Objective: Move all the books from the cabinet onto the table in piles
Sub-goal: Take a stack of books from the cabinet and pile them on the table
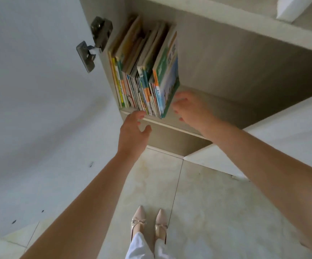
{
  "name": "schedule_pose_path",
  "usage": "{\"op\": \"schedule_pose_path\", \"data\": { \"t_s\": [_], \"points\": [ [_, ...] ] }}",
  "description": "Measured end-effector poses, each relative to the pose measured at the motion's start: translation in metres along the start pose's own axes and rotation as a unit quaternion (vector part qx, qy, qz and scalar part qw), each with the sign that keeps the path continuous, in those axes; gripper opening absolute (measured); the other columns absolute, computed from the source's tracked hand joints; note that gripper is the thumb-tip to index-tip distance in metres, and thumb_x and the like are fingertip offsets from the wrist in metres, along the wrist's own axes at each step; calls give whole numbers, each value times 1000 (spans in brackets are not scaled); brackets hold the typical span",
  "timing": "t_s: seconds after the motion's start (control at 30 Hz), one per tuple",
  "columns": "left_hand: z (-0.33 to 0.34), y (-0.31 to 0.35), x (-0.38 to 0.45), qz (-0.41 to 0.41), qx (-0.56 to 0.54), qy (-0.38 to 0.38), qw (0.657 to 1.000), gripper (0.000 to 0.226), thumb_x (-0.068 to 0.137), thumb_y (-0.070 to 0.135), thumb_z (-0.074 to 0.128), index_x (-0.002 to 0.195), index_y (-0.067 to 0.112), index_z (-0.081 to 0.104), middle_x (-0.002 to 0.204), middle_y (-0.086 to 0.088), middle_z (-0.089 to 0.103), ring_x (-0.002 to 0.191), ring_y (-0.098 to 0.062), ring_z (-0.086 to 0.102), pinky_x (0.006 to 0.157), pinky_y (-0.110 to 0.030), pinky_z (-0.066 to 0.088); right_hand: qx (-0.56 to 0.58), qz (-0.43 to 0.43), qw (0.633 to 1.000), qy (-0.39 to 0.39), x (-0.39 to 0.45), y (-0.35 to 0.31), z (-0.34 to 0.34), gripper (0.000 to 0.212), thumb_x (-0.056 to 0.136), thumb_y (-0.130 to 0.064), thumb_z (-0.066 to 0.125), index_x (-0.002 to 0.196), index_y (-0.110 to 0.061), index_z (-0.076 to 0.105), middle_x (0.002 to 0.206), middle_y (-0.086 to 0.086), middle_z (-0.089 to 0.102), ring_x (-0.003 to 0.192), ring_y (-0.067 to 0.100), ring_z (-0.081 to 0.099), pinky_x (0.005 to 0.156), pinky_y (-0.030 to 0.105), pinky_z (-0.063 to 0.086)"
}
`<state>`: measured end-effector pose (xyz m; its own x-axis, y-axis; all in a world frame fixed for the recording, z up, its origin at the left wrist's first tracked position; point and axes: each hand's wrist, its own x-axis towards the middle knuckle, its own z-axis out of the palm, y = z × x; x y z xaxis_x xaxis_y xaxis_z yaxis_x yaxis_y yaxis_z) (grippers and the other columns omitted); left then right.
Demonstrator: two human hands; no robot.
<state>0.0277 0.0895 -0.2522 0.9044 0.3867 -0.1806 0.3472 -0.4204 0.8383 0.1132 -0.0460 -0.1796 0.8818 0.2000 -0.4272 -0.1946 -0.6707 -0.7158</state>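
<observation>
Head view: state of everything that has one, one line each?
Cabinet door: swung open.
Books: upright in a row on the shelf, packed at its left end.
Left hand: open, at the shelf's front edge, holding nothing.
Right hand: open, beside the rightmost book, holding nothing.

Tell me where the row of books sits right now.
In the head view, the row of books stands upright at the left end of the cabinet shelf, against the side wall by the door hinge.
</observation>
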Motion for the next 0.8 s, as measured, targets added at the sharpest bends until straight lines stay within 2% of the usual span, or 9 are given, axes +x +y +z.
{"op": "schedule_pose_path", "data": {
  "t_s": [0.1, 0.17, 0.23, 0.33, 0.43, 0.5, 0.63, 0.73, 0.8],
  "points": [
    [11, -8, 28, 31, -1, 14, 999, 40, 87, 10, 64, 126, 18, 55, 129, -1, 58, 108, -16, 58, 94, -35, 52, 45, 2, 999, 25, 43, -26, 1, 31, 92, -26, 55, 117, -9, 53, 113, 13, 64, 99, 25, 64, 84, 42, 57],
    [17, -10, 42, 47, 4, 22, 999, 42, 86, 11, 64, 126, 19, 55, 131, -2, 57, 109, -20, 60, 93, -40, 54, 80, 27, 996, 30, 63, -44, 3, 47, 85, -34, 63, 124, -13, 47, 113, 11, 64, 96, 25, 66, 74, 41, 60],
    [24, -11, 53, 64, 10, 32, 997, 45, 85, 10, 66, 129, 18, 55, 132, -4, 56, 111, -24, 60, 92, -44, 54, 105, 59, 993, 9, 77, -57, 4, 66, 79, -36, 71, 132, -13, 39, 120, 15, 59, 99, 34, 64, 72, 46, 60],
    [34, -9, 62, 88, -2, 44, 995, 54, 84, 10, 68, 135, 19, 50, 129, -5, 55, 111, -25, 60, 90, -46, 55, 156, 107, 981, -46, 86, -72, 6, 50, 83, -20, 66, 127, -13, 43, 125, 18, 48, 105, 46, 57, 80, 58, 56],
    [39, -8, 69, 95, -10, 50, 994, 59, 85, 9, 68, 139, 19, 45, 129, -5, 55, 108, -23, 62, 87, -42, 57, 156, 113, 980, -56, 96, -77, 9, 28, 82, -6, 55, 109, -10, 50, 102, 14, 52, 93, 40, 60, 80, 59, 56],
    [41, -6, 71, 97, -24, 56, 993, 55, 86, 8, 66, 137, 17, 47, 130, -6, 56, 104, -23, 65, 83, -38, 59, 123, 128, 983, -51, 102, -79, 13, 35, 82, -5, 55, 117, -8, 49, 99, 18, 54, 89, 39, 61, 76, 59, 57],
    [47, -6, 74, 100, -64, 73, 990, 51, 84, 6, 68, 132, 16, 52, 129, -5, 54, 102, -21, 63, 80, -37, 60, 98, 129, 987, -13, 108, -77, 18, 76, 79, -5, 64, 145, -8, 27, 129, 26, 47, 103, 50, 58, 53, 59, 56],
    [56, -7, 70, 111, -64, 38, 991, 56, 85, 7, 67, 136, 21, 47, 136, -1, 50, 109, -18, 60, 82, -41, 59, 101, 109, 989, 11, 111, -66, 9, 69, 84, -3, 57, 145, -9, 24, 127, 25, 49, 93, 44, 63, 45, 53, 57],
    [63, -8, 64, 120, -62, -8, 991, 65, 86, 3, 63, 141, 26, 39, 141, 1, 49, 118, -18, 57, 86, -43, 58, 78, 120, 990, 0, 108, -55, -3, 53, 87, -4, 57, 136, -3, 36, 108, 25, 58, 79, 40, 67, 53, 51, 59]
  ]
}}
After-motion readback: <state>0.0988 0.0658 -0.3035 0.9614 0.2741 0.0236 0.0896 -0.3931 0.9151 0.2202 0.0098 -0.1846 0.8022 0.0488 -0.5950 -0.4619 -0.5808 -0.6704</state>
